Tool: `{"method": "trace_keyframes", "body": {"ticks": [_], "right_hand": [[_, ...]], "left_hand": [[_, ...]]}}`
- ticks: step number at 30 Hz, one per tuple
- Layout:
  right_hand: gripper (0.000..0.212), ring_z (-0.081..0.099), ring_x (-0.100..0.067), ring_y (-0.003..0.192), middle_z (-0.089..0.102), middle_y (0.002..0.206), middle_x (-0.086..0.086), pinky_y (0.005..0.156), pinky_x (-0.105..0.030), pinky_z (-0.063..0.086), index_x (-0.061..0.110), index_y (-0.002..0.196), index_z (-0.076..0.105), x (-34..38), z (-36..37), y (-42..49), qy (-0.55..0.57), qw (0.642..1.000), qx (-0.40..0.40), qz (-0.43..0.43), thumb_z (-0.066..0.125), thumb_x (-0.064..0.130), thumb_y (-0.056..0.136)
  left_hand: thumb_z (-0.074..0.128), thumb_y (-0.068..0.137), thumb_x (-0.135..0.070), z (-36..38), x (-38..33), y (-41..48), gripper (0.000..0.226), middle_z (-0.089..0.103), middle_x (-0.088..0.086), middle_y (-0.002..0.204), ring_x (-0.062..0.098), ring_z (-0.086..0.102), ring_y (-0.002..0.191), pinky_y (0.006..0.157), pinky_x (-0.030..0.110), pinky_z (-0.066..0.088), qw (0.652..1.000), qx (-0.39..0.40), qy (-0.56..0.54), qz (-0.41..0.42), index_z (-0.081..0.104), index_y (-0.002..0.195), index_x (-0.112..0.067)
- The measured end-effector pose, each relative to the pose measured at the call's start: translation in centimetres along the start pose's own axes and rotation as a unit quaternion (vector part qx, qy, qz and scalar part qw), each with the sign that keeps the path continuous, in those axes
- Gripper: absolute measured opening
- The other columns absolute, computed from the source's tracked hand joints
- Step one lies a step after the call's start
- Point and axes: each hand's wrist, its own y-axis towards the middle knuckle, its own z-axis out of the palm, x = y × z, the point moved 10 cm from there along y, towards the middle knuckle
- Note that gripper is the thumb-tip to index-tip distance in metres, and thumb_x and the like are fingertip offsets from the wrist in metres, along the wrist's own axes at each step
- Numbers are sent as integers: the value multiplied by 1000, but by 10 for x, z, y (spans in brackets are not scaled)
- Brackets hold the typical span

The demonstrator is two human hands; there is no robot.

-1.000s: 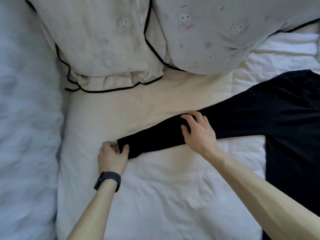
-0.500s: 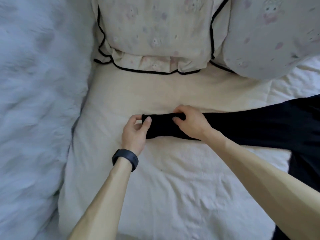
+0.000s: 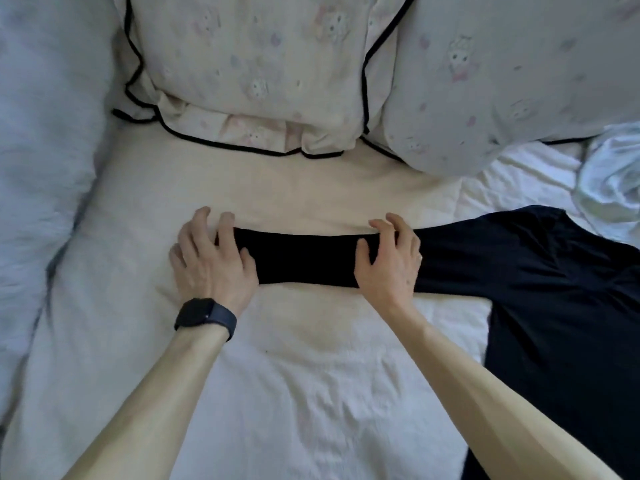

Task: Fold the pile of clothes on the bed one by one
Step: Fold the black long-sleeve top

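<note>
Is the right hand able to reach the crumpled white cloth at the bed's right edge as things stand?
Probably yes: the right hand only presses the black fabric sleeve, and nothing stands between it and the crumpled white cloth.

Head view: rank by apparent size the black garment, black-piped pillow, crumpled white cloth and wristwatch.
1. black garment and black-piped pillow, too alike and both cropped to rank.
2. crumpled white cloth, also cropped.
3. wristwatch.

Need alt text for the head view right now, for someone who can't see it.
Both hands press a black garment's sleeve flat on the cream bed: the left hand at the cuff, the right hand farther along it. Two patterned pillows lie beyond.
</note>
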Motion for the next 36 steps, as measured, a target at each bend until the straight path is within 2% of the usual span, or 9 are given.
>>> {"method": "trace_keyframes", "body": {"ticks": [6, 9, 12, 16, 20, 24, 28, 33, 36], "right_hand": [[82, -19, -32, 154, -14, 169, -11, 121, -58, -6, 24, 162, 9, -115, -4, -10, -101, 965, 92, 222, 42, 62, 97], [95, -31, -36, 149, -30, 165, -9, 118, -60, -14, 34, 160, -13, -97, 32, -30, -125, 960, 232, 94, 37, 77, 91], [83, -25, -26, 153, -21, 168, 0, 122, -60, -8, 43, 161, 3, -61, 42, -52, -108, 944, 293, -106, 44, 70, 94], [66, -18, -22, 155, -9, 170, 2, 124, -55, -7, 45, 159, 18, -115, 3, -38, -87, 978, 188, -29, 35, 66, 99], [65, -23, -31, 153, -19, 169, -2, 122, -62, -7, 48, 159, 1, -154, 5, -41, -138, 954, 264, 18, 23, 68, 101], [71, -28, -33, 151, -24, 167, -4, 120, -63, -12, 47, 159, -3, -147, 8, -43, -116, 948, 293, 43, 17, 74, 97], [79, -30, -34, 150, -28, 166, -5, 120, -64, -11, 47, 158, -6, -149, 6, -41, -126, 936, 324, 53, 21, 81, 92], [81, 18, -26, 155, 30, 165, -1, 125, -51, 15, 35, 152, 43, -121, -38, -43, 150, 927, 310, 149, 40, 83, 87], [76, 61, -14, 125, 67, 132, 3, 106, -37, 48, 24, 133, 63, -100, -82, -80, 523, 753, 305, 258, 57, 78, 80]], "left_hand": [[46, 93, -47, 74, -114, -35, 60, 34, 7, 159, 28, 23, 147, 116, 59, 21, 957, 160, 11, 243, 41, 150, -30], [11, 87, -72, 122, -102, -34, 75, -17, -4, 166, 27, -16, 152, 117, 62, -6, 937, 248, 102, 224, -6, 155, -47], [10, 78, -89, 124, -85, -26, 89, -33, -5, 161, 30, -26, 149, 113, 61, -16, 944, 246, 137, 173, -23, 149, -47], [9, 81, -89, 103, -77, -19, 86, -13, -5, 167, 27, -17, 151, 111, 58, -23, 962, 219, 112, 120, -3, 155, -47], [47, 93, -62, 44, -10, -27, 72, 28, 21, 154, 44, 27, 139, 110, 66, 21, 991, 65, -18, -117, 31, 148, -19], [74, 85, -42, 36, 28, -32, 68, 48, 27, 132, 46, 46, 122, 97, 54, 44, 968, 150, -17, -200, 50, 133, 0], [71, 89, -22, 29, 7, -28, 33, 63, 16, 111, 34, 60, 102, 80, 34, 44, 918, 175, -235, -266, 61, 116, -5], [81, 76, -15, -24, -109, -52, 24, 60, -2, 79, 16, 58, 80, 66, 24, 43, 921, 110, -358, -108, 60, 86, -11], [81, 74, -14, -29, -211, -103, 26, 59, -13, 73, 2, 55, 70, 69, 17, 45, 892, 172, -417, -4, 57, 80, -21]]}}
